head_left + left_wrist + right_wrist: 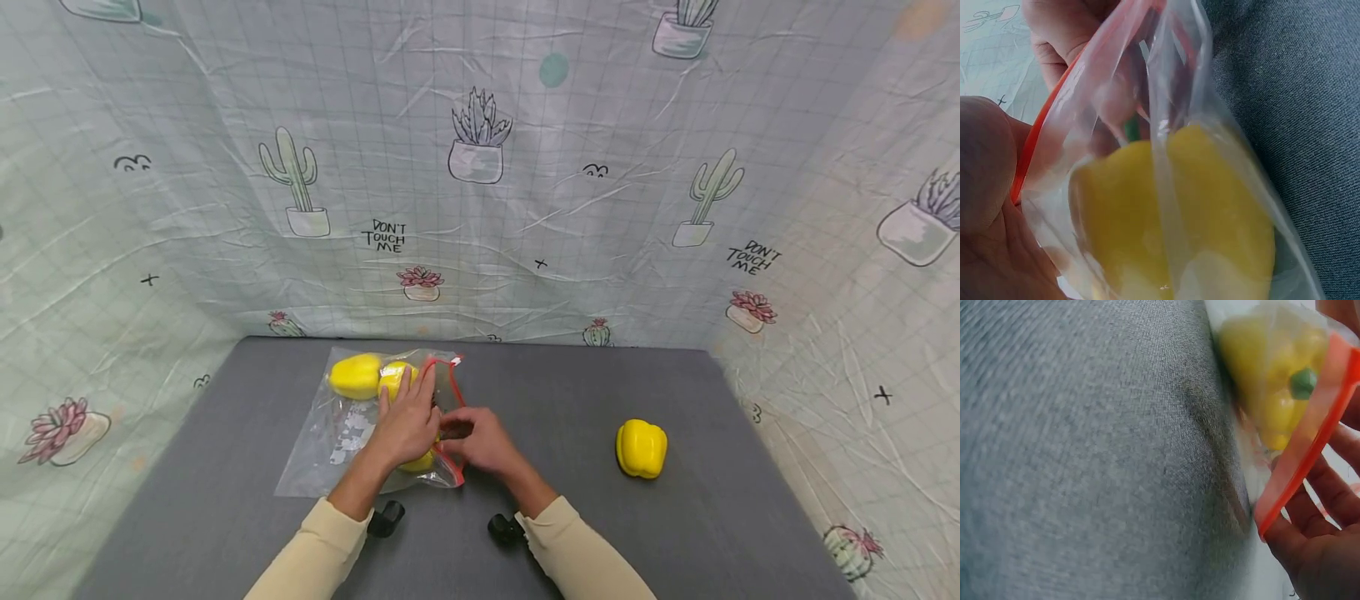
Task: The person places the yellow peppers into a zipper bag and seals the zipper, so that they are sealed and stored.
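Holding: my left hand (406,423) lay flat, fingers straight, pressing the clear bag (330,442) on the grey table (225,500).
Right hand (483,440): fingers pinched the bag's red zip strip (452,392).
Bag contents: yellow peppers (356,376) inside, left of centre.
Loose pepper (641,448): well apart, to my right.

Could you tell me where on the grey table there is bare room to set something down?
The grey table is bare between the right hand and the loose yellow pepper, behind that pepper up to the cactus-print cloth, and along the near left corner. It is crowded around the clear bag, where the left hand rests on the bagged peppers.
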{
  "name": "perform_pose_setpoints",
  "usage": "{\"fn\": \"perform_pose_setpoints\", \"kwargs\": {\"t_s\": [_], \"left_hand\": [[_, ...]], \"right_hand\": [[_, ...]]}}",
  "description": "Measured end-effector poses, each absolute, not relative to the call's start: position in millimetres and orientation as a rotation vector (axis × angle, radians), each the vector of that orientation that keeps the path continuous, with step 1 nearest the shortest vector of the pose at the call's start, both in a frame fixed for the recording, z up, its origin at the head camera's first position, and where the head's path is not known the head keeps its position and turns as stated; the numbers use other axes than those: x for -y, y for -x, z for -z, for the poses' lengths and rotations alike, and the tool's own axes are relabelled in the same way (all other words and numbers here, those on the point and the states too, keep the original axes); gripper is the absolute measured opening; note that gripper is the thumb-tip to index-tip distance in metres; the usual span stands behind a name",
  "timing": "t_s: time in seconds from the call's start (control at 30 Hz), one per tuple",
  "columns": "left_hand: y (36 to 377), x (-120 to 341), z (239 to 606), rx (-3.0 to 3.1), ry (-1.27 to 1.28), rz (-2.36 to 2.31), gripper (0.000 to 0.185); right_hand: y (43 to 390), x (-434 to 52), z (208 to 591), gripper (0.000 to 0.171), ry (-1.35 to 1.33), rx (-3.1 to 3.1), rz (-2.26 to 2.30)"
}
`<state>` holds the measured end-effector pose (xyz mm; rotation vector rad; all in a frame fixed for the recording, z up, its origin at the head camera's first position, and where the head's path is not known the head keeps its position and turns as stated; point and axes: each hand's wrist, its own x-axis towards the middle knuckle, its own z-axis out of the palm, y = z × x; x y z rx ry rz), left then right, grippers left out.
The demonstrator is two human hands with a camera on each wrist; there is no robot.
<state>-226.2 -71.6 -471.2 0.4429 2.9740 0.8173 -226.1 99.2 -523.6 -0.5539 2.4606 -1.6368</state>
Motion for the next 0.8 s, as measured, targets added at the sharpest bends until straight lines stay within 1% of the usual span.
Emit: {"fn": "perform_pose_setpoints", "kwargs": {"t_s": [0.13, 0.3, 0.4, 0.5, 0.67, 0.8], "left_hand": [[227.3, 72.2, 472.1, -2.962, -0.428, -0.815, 0.069], [229.4, 72.9, 472.9, -2.969, -0.416, -0.805, 0.07], [229.8, 73.4, 472.8, -2.975, -0.414, -0.8, 0.07], [229.3, 74.2, 472.7, -2.97, -0.414, -0.809, 0.07], [228.9, 75.8, 473.5, -2.949, -0.398, -0.854, 0.07], [229.4, 77.4, 474.7, -2.936, -0.392, -0.879, 0.069]], "right_hand": [[227.2, -96.9, 524.3, 0.038, 0.625, -2.491, 1.574], [227.8, -93.1, 524.2, 0.03, 0.558, -2.484, 1.648], [228.9, -90.0, 525.5, 0.025, 0.563, -2.53, 1.593], [229.5, -86.6, 525.4, 0.025, 0.595, -2.553, 1.504], [230.0, -84.8, 524.1, 0.031, 0.647, -2.514, 1.445], [229.9, -87.3, 527.4, 0.04, 0.655, -2.442, 1.544]]}}
